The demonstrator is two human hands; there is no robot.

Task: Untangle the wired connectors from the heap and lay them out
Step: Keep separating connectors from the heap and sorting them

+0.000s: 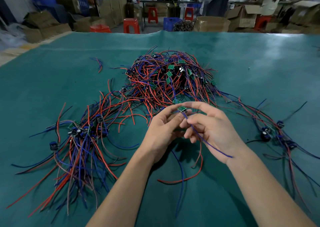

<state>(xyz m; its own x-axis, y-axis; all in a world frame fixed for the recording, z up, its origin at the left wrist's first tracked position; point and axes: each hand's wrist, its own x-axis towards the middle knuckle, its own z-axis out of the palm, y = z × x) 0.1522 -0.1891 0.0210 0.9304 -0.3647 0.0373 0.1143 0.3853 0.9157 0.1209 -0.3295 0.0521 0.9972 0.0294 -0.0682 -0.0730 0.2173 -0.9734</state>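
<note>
On the desk [52,67] a large tangled heap [166,81] is seen at the middle, with one laid-out bundle [81,140] to the left and a smaller group [273,133] to the right. One connector [182,109] is held just above the desk, near the heap's front edge, pinched between the fingertips of the left hand [162,131] and the right hand [213,131], both curled round it, while its blue wire [207,143] is passed across the right palm. The step in hand is judged to be the freeing of this single piece; next, its wires would need to be drawn clear and straightened before it is laid beside a bundle.

factory floor: cardboard boxes [212,23], red stools [131,25], workbenches [170,1].
</note>
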